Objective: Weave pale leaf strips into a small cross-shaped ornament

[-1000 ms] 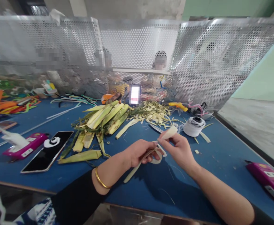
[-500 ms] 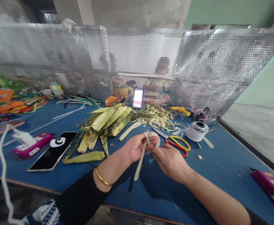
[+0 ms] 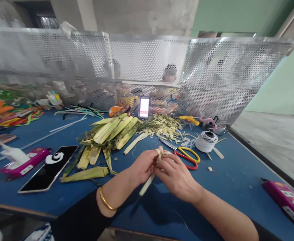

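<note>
My left hand (image 3: 145, 164) is closed on a pale corn husk strip (image 3: 147, 184), which loops over its fingertips and hangs down below them. Over the same strip lies my right hand (image 3: 173, 170), its fingers bent and pressed against the loop; they hide most of it. Just beyond the hands are scissors (image 3: 187, 157) with one yellow and one red handle, blades slightly apart. A roll of white thread (image 3: 206, 142) stands to their right. Left of the hands sits a pile of green-yellow corn husks (image 3: 115, 132), with a single husk (image 3: 86, 174) lying in front.
Shredded husk bits (image 3: 163, 125) lie behind the scissors. A black phone (image 3: 49, 169) and a purple power strip (image 3: 26, 164) are at left; another purple power strip (image 3: 286, 202) is at right. A perforated metal partition (image 3: 147, 57) closes the table's back, with people behind it.
My right hand has moved left and up over the loop, closing against the left hand's fingers and covering the strip. The view has shifted slightly, so the table things appear further left.
</note>
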Demonstrator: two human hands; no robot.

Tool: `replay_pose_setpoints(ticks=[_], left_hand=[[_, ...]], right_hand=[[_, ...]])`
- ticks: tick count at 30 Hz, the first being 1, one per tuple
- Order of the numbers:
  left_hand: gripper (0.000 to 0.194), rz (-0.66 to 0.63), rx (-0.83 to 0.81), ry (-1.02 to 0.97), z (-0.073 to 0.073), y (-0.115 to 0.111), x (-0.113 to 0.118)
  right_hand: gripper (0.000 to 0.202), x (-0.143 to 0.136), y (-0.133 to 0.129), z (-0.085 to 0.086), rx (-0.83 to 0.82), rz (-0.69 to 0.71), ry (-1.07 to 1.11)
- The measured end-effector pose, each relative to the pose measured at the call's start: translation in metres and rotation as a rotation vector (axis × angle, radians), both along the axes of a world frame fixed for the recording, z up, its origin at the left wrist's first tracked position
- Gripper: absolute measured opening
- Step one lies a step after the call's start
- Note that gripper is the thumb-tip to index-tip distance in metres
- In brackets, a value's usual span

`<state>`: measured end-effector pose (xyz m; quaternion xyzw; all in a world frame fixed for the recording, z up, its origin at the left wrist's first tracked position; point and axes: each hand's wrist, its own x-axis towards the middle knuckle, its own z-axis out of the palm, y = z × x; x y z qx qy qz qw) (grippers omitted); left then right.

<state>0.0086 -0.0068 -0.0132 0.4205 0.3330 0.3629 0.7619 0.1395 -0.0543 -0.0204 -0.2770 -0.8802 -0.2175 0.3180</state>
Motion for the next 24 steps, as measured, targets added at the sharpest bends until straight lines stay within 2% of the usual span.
replay_pose_setpoints(ticks=[2,5,8,13,19,24], left_hand=[[0.029,0.003,-0.040,-0.017,0.003,-0.002,-0.001],[0.033,0.022,-0.051,0.047,0.007,-0.004,-0.002],[0.039,0.022,-0.021,0.106,0.009,-0.005,-0.001],[0.047,0.041,0.066,0.192,0.007,-0.005,-0.001],[0.048,0.061,0.125,0.267,0.006,-0.004,-0.002],[0.039,0.130,0.140,0.221,0.005,-0.003,-0.002]], right_hand=[[0.016,0.006,0.001,0.003,-0.108,-0.048,0.249],[0.009,0.016,0.006,0.003,-0.372,-0.177,0.668],[0.016,0.021,0.016,-0.002,-0.670,-0.256,0.922],[0.026,0.018,0.023,-0.006,-0.968,-0.230,1.021],[0.028,0.014,0.019,-0.002,-0.935,-0.308,1.012],[0.037,0.015,0.023,-0.006,-1.282,-0.205,1.207]])
